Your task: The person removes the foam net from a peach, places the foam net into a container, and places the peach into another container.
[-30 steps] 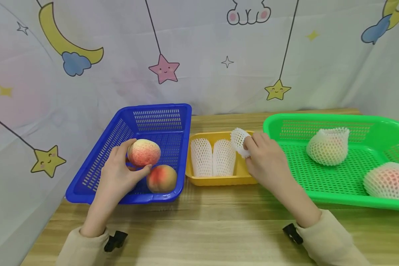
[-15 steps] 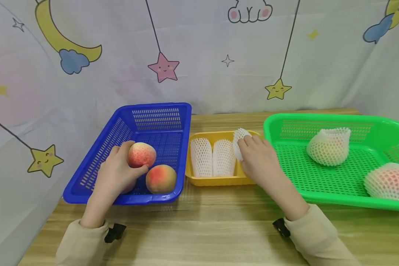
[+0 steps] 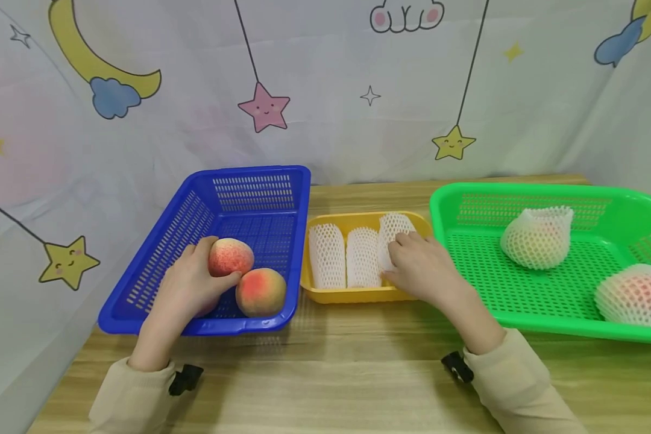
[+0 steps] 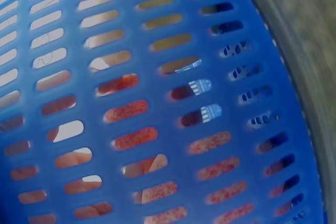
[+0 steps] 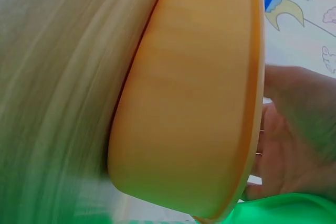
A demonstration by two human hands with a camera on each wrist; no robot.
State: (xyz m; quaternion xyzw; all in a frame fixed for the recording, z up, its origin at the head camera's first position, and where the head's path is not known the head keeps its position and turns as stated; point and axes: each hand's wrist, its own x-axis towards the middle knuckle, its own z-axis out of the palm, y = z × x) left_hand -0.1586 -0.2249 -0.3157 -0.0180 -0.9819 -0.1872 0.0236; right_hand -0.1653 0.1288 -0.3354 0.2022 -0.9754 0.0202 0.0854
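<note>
Inside the blue basket, my left hand grips a red-speckled peach between thumb and fingers. A second peach lies beside it, and part of another shows under the hand. The left wrist view looks through the slotted basket wall at red speckled skin. Over the yellow tray, my right hand holds a white foam net sleeve, which lies in the tray's right part. Left of it lie two more foam net sleeves. The tray's wall hides the fingertips in the right wrist view.
On the right stands a green basket holding two peaches in foam nets, one further back and one near the front. A printed cloth hangs behind the wooden table.
My right hand has moved left and down, bringing the foam net sleeve from above the tray into it. My left hand has lowered the peach slightly within the blue basket.
</note>
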